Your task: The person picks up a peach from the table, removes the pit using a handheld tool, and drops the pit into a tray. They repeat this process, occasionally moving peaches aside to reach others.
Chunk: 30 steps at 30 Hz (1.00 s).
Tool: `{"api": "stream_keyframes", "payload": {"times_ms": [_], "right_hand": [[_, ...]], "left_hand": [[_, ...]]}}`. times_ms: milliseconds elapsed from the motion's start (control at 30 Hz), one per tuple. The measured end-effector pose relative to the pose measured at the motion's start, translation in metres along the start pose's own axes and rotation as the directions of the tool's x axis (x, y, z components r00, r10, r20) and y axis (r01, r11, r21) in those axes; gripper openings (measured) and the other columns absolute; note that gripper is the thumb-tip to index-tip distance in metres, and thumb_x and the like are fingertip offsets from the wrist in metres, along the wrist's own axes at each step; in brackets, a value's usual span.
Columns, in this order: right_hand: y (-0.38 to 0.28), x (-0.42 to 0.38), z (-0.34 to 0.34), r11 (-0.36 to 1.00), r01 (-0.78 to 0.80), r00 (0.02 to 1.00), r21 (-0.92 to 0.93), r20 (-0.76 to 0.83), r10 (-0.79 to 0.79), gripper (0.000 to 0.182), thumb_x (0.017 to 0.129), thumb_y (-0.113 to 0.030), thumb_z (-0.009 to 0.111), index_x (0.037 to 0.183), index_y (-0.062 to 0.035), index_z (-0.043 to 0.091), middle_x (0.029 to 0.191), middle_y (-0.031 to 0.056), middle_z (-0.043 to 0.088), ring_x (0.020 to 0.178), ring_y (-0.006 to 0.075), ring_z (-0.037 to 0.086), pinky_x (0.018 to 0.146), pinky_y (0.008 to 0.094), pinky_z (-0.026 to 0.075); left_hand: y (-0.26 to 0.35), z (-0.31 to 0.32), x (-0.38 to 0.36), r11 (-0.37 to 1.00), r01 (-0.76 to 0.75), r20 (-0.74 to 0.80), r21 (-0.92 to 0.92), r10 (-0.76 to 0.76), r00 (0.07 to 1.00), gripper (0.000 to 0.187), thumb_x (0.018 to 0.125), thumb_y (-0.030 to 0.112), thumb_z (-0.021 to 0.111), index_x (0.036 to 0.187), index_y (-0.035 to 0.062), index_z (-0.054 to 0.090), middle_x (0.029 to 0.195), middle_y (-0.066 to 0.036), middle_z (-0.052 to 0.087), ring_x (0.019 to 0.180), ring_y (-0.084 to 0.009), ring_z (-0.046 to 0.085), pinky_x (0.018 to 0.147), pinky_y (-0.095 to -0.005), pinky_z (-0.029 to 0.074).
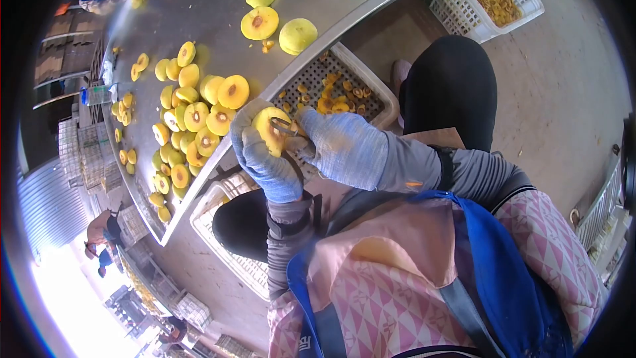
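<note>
The left hand [265,159], gloved, wraps its grip around a yellow peach half [270,129] just off the desk [218,6] edge. The right hand [341,146] pinches a small tool [286,128] against it. Below the desk edge, a white crate [371,89] holds orange scraps [331,96]; a farther crate [510,10] holds more.

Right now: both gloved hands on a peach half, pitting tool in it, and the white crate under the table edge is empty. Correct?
Not quite: in the head view the white crate holds orange pits and scraps. Both gloved hands, left hand and right hand, do hold the peach half with the pitting tool.
</note>
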State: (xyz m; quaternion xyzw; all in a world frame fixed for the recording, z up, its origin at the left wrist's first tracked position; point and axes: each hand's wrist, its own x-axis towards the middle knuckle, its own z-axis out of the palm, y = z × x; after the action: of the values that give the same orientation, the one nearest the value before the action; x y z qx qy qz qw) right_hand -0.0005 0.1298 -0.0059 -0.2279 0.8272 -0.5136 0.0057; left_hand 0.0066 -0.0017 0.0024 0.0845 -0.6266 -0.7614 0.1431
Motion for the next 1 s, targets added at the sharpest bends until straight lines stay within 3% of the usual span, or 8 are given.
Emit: {"api": "stream_keyframes", "payload": {"times_ms": [100, 167, 367, 567, 700, 767, 867, 1000], "right_hand": [[0.003, 0.0, 0.007, 0.996, -0.011, 1.0, 0.084, -0.017, 0.012, 0.033, 0.094, -0.032, 0.055, 0.1, 0.0006, 0.053, 0.068, 0.019, 0.062, 0.063, 0.0363, 0.064, 0.057, 0.043, 0.051], [0.006, 0.001, 0.01, 0.984, -0.033, 0.999, 0.172, -0.018, 0.037, 0.033, 0.095, -0.032, 0.055, 0.1, 0.0004, 0.053, 0.068, 0.0192, 0.062, 0.063, 0.0368, 0.064, 0.057, 0.0436, 0.051], [-0.002, -0.001, 0.001, 0.997, -0.066, 0.997, 0.035, 0.041, 0.064, 0.032, 0.095, -0.031, 0.055, 0.101, 0.0006, 0.053, 0.066, 0.0188, 0.061, 0.061, 0.0368, 0.063, 0.055, 0.0439, 0.05], [-0.003, -0.001, -0.005, 0.999, 0.026, 0.992, -0.035, 0.121, -0.021, 0.031, 0.092, -0.028, 0.058, 0.102, 0.0007, 0.054, 0.061, 0.0173, 0.059, 0.055, 0.0348, 0.062, 0.05, 0.042, 0.049], [0.0, -0.006, -0.001, 0.994, 0.107, 0.99, -0.034, 0.101, -0.103, 0.029, 0.091, -0.028, 0.058, 0.099, 0.0001, 0.056, 0.06, 0.0173, 0.059, 0.054, 0.0349, 0.062, 0.05, 0.0421, 0.05], [0.001, -0.005, -0.002, 0.992, 0.126, 0.988, -0.017, 0.086, -0.125, 0.029, 0.091, -0.028, 0.058, 0.098, -0.0001, 0.056, 0.06, 0.0172, 0.06, 0.054, 0.0352, 0.062, 0.05, 0.0423, 0.05], [0.002, -0.003, -0.006, 0.995, 0.095, 0.984, -0.023, 0.157, -0.09, 0.03, 0.091, -0.029, 0.058, 0.095, 0.0005, 0.057, 0.061, 0.0174, 0.06, 0.054, 0.0354, 0.062, 0.05, 0.0426, 0.05], [0.009, -0.002, 0.001, 0.977, -0.04, 0.971, 0.208, 0.238, -0.011, 0.031, 0.093, -0.031, 0.056, 0.096, 0.0, 0.058, 0.07, 0.0205, 0.062, 0.065, 0.0359, 0.064, 0.057, 0.042, 0.05]], "left_hand": [[-0.003, -0.001, 0.002, 0.988, -0.047, -0.016, 0.144, 0.05, 0.999, 0.036, 0.097, 0.027, 0.037, 0.111, -0.0008, 0.056, 0.1, -0.011, 0.059, 0.088, -0.0181, 0.057, 0.08, -0.0301, 0.048], [-0.012, -0.004, 0.006, 0.876, -0.273, -0.009, 0.397, 0.301, 0.953, 0.037, 0.098, 0.024, 0.034, 0.111, -0.0015, 0.056, 0.099, -0.01, 0.058, 0.089, -0.0177, 0.056, 0.083, -0.0307, 0.047], [-0.02, -0.007, 0.005, 0.752, -0.406, 0.079, 0.519, 0.43, 0.899, 0.033, 0.098, 0.021, 0.035, 0.108, -0.0021, 0.058, 0.1, -0.009, 0.059, 0.091, -0.0163, 0.057, 0.083, -0.0286, 0.048], [-0.013, -0.012, 0.007, 0.954, -0.09, -0.04, 0.286, 0.106, 0.994, 0.033, 0.099, 0.022, 0.038, 0.102, -0.0023, 0.06, 0.092, -0.01, 0.062, 0.081, -0.0163, 0.06, 0.074, -0.027, 0.051], [-0.011, -0.019, 0.009, 0.923, -0.08, 0.011, 0.376, 0.082, 0.997, 0.035, 0.098, 0.025, 0.04, 0.101, -0.0033, 0.061, 0.088, -0.009, 0.063, 0.079, -0.0166, 0.06, 0.071, -0.0267, 0.052], [-0.011, -0.022, 0.013, 0.975, 0.119, -0.009, 0.188, -0.12, 0.993, 0.042, 0.097, 0.034, 0.045, 0.097, -0.0043, 0.063, 0.084, -0.01, 0.064, 0.077, -0.0175, 0.061, 0.07, -0.0269, 0.052], [-0.002, -0.018, 0.011, 0.953, 0.199, -0.041, 0.228, -0.194, 0.98, 0.047, 0.096, 0.036, 0.043, 0.093, -0.0047, 0.067, 0.087, -0.011, 0.066, 0.076, -0.0176, 0.06, 0.072, -0.0302, 0.05], [-0.005, -0.017, 0.006, 0.935, -0.004, -0.008, 0.355, 0.007, 1.0, 0.048, 0.095, 0.038, 0.047, 0.095, -0.0055, 0.067, 0.086, -0.011, 0.067, 0.075, -0.0184, 0.061, 0.072, -0.0304, 0.051]]}}
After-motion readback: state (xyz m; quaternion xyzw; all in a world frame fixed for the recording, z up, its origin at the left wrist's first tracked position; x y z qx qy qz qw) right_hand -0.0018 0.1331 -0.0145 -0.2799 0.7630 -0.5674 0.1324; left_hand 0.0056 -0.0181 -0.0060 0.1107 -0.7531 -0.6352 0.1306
